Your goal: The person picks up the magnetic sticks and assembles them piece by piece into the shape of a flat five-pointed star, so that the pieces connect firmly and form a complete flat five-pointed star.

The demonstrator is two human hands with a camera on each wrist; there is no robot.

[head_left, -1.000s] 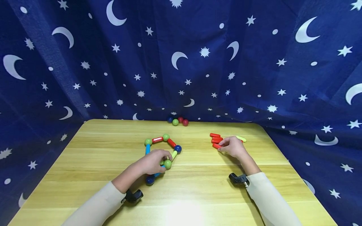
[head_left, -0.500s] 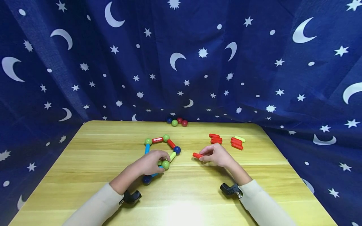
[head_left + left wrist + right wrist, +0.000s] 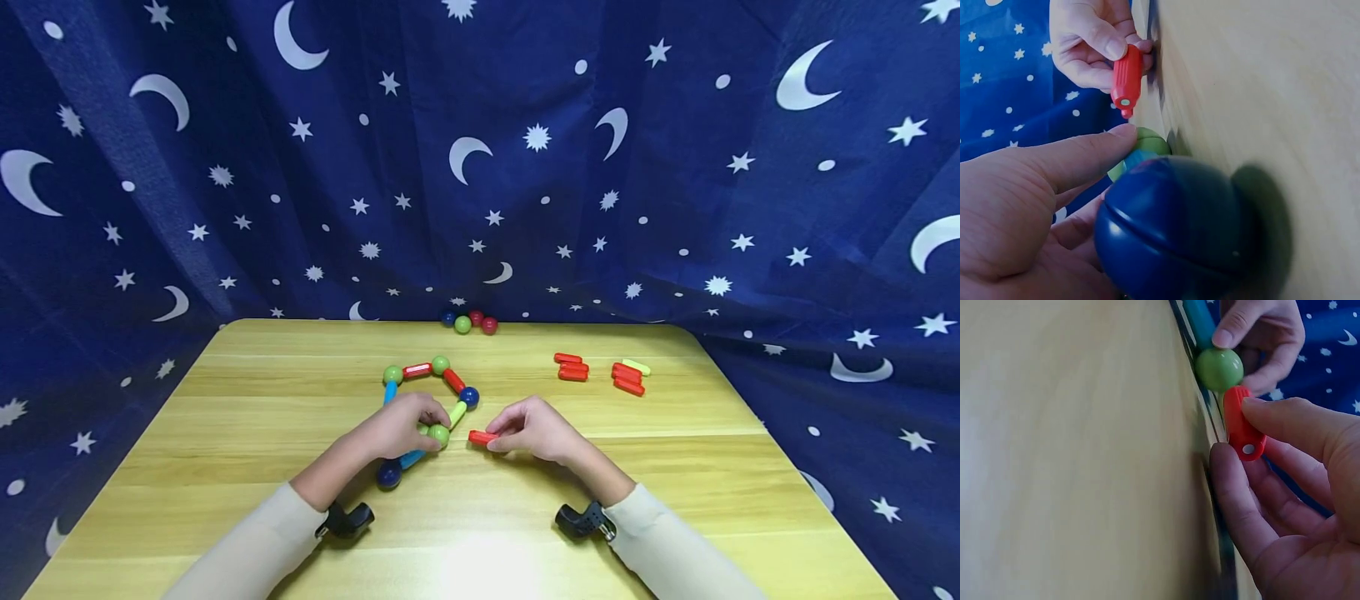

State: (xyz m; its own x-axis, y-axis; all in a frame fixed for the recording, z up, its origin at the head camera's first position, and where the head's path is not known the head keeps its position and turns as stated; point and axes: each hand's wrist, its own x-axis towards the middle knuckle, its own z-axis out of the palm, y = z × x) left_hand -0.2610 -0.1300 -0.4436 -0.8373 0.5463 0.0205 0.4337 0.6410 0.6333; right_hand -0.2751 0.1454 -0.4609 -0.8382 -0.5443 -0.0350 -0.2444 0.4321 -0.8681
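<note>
On the wooden table lies a ring of magnetic rods and balls, with red, light-blue and yellow-green rods. My left hand (image 3: 393, 427) holds the green ball (image 3: 438, 434) at its near right corner by thumb and fingers. A dark blue ball (image 3: 1166, 225) of the ring looms large in the left wrist view. My right hand (image 3: 542, 432) pinches a red magnetic rod (image 3: 480, 437) between thumb and fingers, one end pointing at the green ball. In the head view a small gap separates rod and ball. Part of the ring is hidden behind my left hand.
Several red rods (image 3: 573, 375) lie in two groups at the back right, with a yellow-green rod (image 3: 637, 367) beside one group. Loose balls (image 3: 462, 325) in blue, green and dark red sit at the table's back edge. A starry blue curtain (image 3: 480, 167) hangs behind.
My right hand has picked a red rod from the back-right group and carried it left and nearer, close to the green ball. My left hand has stayed almost in place at the ring.
</note>
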